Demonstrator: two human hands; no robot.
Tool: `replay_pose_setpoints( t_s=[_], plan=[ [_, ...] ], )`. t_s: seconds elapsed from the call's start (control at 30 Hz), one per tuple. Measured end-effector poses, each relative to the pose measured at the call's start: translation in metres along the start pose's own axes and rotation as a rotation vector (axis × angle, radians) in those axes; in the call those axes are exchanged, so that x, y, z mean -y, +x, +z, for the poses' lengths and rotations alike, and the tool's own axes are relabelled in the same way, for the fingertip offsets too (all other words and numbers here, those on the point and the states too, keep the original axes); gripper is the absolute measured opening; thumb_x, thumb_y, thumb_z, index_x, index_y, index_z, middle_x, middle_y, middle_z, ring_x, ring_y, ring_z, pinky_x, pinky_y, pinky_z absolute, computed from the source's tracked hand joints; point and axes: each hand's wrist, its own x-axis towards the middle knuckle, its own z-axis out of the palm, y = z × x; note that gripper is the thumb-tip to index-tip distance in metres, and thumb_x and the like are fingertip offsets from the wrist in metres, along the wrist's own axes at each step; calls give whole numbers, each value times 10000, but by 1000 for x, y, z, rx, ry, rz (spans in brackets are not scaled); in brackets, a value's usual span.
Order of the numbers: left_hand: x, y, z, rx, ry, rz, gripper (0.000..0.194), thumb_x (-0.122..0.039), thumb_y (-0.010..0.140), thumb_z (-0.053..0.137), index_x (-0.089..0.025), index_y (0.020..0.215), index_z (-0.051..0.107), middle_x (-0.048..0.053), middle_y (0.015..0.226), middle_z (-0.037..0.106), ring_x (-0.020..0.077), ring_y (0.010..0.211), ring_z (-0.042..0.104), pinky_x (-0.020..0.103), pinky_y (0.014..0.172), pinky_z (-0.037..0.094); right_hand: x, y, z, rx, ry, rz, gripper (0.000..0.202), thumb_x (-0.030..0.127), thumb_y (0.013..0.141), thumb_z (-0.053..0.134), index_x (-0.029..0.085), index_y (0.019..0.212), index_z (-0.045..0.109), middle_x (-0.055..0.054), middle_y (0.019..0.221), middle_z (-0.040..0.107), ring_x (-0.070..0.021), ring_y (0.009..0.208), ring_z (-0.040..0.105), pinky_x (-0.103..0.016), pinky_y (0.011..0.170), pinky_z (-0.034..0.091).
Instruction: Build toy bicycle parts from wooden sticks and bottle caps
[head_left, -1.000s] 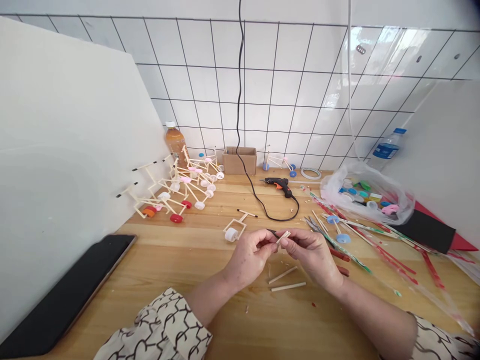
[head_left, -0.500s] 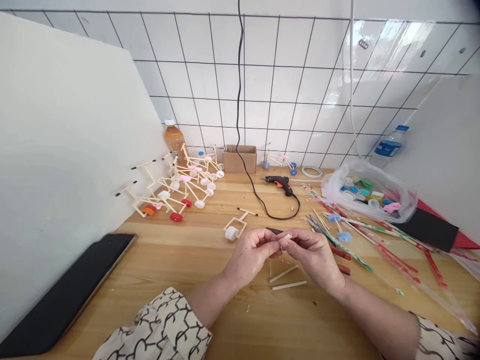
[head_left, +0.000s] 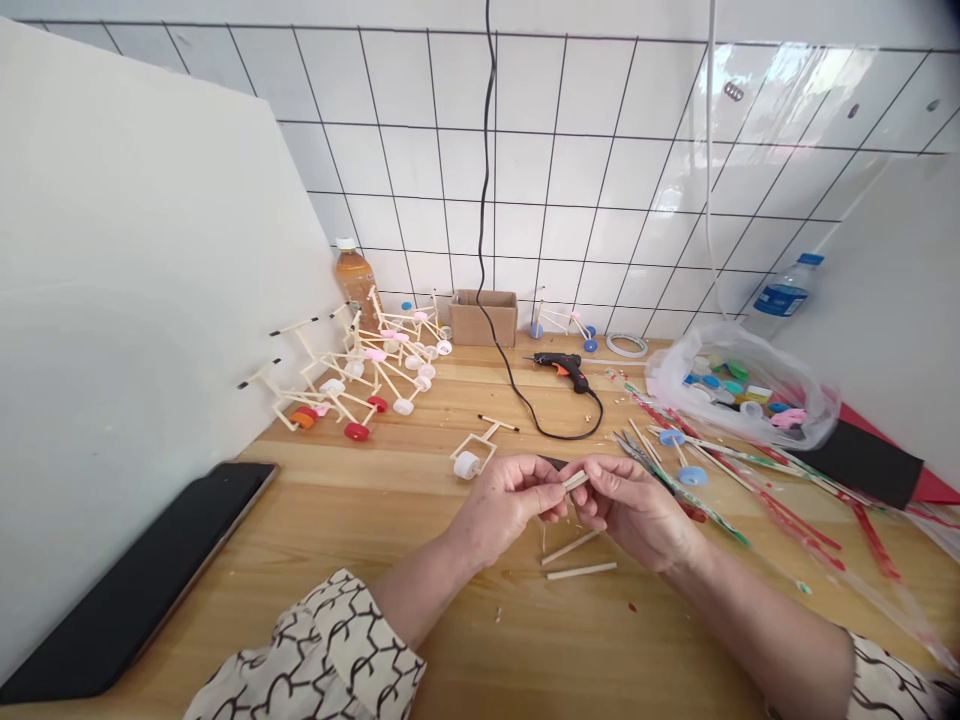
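Note:
Between my two hands is a short pale wooden stick (head_left: 576,481), perhaps two side by side. My left hand (head_left: 510,505) pinches its left end between thumb and fingers. At the other end, the fingertips of my right hand (head_left: 634,505) close on it. Two cut sticks, a nearer one (head_left: 582,571) and a farther one (head_left: 570,547), lie on the table just below my hands. Behind my left hand rests a small stick frame (head_left: 480,441) with a white bottle-cap wheel (head_left: 466,464). Pliers with red handles are mostly hidden behind my right hand.
Several stick-and-cap models (head_left: 375,365) crowd the left back. A black glue gun (head_left: 559,368) lies behind my hands, its cord running up the wall. Scissors (head_left: 634,450), plastic strips (head_left: 795,515) and a bag of caps (head_left: 817,400) are at right. A black tablet-like slab (head_left: 142,580) lies left.
My right hand has turned and shifted slightly right, so more of the stick shows between my fingertips. The whole view has moved a little; the table items look the same.

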Motion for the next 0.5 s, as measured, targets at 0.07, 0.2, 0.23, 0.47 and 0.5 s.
replay_pose_setpoints(
  t_s=[0.07,0.2,0.23,0.47,0.5],
  plan=[
    [0,0,0,-2,4,-10,162,-269,691,705,-121,689,639,9,620,638,91,559,545,246,589,443,-1,1,0,-1,0,0,229,354,697,737,132,752,730,-5,578,590,-60,501,480,-162,425,312],
    [0,0,0,-14,17,-23,177,-285,678,712,-122,679,642,7,605,632,93,551,545,247,582,442,-2,1,-1,-22,-13,2,232,353,689,745,126,735,728,-3,571,589,-53,498,480,-152,425,321],
    [0,0,1,-17,20,-25,182,-290,676,713,-122,676,642,7,604,632,93,551,545,247,581,442,-2,1,-2,-24,-17,2,233,353,691,745,124,734,728,-2,572,590,-51,498,482,-149,425,324],
    [1,1,0,-12,17,-29,190,-291,684,705,-113,686,640,13,615,629,88,550,536,241,581,441,-2,3,-3,-10,-8,13,271,378,698,733,112,744,727,-8,568,594,-53,476,494,-154,411,336],
    [1,1,0,-8,15,-26,187,-289,688,701,-112,688,640,12,617,628,87,549,534,240,582,440,-2,3,-3,-5,-3,13,278,385,698,730,110,744,728,-10,567,594,-55,471,495,-157,408,337]
  ],
)
